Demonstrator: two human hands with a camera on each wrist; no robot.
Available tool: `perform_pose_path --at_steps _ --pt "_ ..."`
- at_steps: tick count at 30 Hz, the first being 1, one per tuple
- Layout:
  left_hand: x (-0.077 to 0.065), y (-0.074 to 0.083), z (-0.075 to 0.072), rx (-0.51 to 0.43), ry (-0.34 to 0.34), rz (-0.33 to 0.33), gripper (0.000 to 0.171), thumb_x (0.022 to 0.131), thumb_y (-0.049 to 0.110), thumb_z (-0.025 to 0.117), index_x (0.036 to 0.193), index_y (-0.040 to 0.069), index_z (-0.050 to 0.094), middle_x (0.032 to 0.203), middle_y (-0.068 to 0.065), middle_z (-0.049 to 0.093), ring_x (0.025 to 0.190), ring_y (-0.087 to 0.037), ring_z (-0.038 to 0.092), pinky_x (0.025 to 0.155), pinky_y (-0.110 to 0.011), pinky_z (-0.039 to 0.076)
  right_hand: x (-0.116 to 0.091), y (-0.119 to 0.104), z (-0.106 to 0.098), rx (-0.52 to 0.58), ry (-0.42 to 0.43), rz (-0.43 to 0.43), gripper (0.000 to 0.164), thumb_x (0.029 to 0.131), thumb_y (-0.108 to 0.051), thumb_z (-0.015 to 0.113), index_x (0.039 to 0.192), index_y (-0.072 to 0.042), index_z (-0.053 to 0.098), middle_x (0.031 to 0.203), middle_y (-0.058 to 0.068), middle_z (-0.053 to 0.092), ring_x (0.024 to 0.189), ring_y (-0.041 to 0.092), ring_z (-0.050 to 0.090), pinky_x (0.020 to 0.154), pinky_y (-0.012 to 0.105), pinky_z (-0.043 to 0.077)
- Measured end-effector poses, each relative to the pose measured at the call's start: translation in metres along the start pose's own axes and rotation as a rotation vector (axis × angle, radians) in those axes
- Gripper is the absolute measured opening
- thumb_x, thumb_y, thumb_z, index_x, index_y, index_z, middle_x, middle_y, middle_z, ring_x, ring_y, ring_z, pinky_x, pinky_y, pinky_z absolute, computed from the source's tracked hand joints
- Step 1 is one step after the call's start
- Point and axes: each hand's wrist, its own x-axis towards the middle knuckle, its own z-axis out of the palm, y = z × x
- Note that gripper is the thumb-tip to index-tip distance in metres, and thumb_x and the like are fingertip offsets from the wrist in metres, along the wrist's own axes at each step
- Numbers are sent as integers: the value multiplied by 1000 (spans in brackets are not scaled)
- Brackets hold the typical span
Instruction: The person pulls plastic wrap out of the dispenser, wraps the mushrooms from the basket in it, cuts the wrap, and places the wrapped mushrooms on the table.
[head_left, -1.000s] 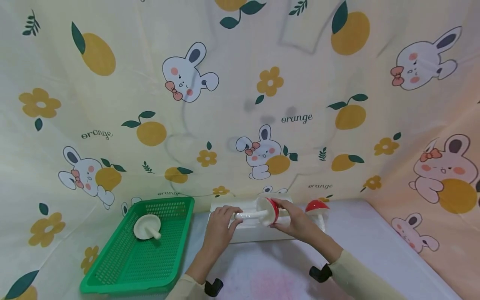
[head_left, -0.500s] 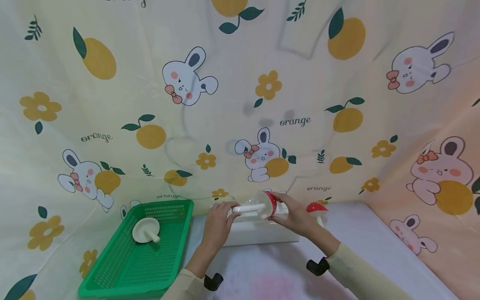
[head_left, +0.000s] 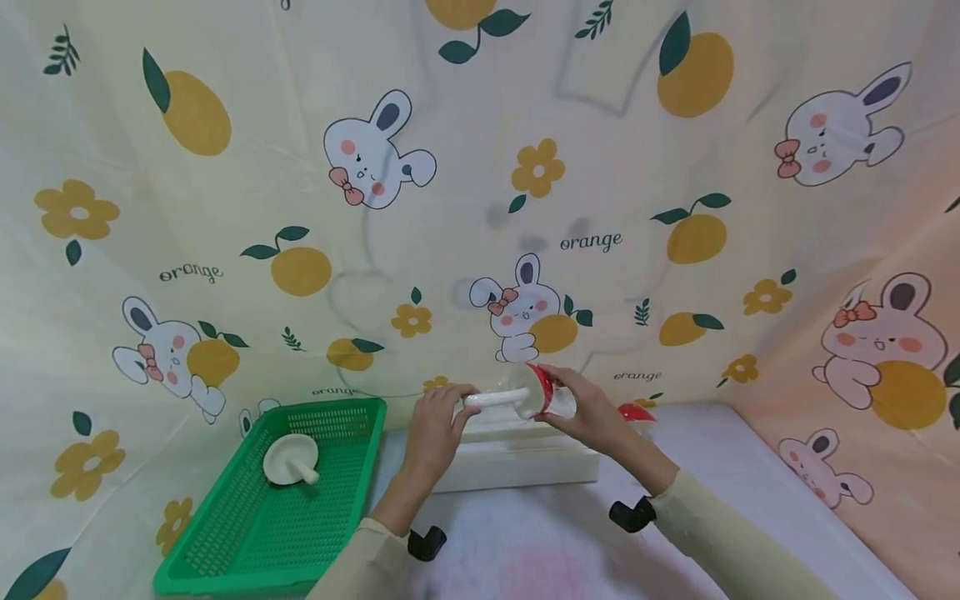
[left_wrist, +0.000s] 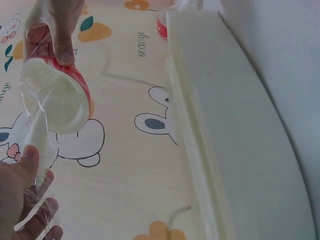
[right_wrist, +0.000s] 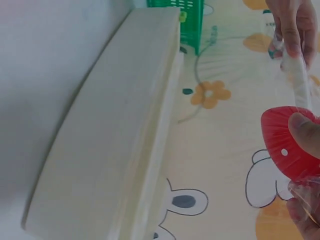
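Note:
A mushroom-shaped ornament (head_left: 534, 392) in clear plastic film lies sideways between my hands. It has a red cap with white dots, a pale underside and a white stem. My left hand (head_left: 432, 425) pinches the stem (head_left: 495, 398) near its end. My right hand (head_left: 588, 417) grips the red cap (right_wrist: 285, 142), thumb on its top. In the left wrist view the pale underside (left_wrist: 65, 100) faces the camera, with loose film around the stem. Both hands hold the ornament above a long white box (head_left: 517, 471).
A green plastic basket (head_left: 258, 575) stands at the left with a white mushroom-shaped piece (head_left: 288, 457) in it. Behind my right hand, partly hidden, is another red-capped ornament (head_left: 636, 412). A patterned cloth (head_left: 450, 208) hangs behind the white table (head_left: 750, 500).
Both hands have risen together with the ornament, away from the white box. The holds on stem and cap look the same. The basket's contents have not moved.

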Motion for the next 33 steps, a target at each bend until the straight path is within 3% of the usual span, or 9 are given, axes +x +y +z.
perform_pose_path --at_steps 23,33 --pt "24 7 -15 -53 20 -24 30 101 31 73 128 19 72 122 -3 75 108 -27 62 93 -46 52 22 -9 -20 2 38 -28 83 85 -13 93 157 -17 51 150 6 62 137 30 61 108 51 53" --pt "31 10 -22 -40 35 -23 31 100 29 74 129 18 72 125 -3 74 110 -27 62 99 -46 52 30 -14 -26 7 42 -47 83 85 -12 93 156 -17 51 150 5 62 136 27 61 112 51 50"
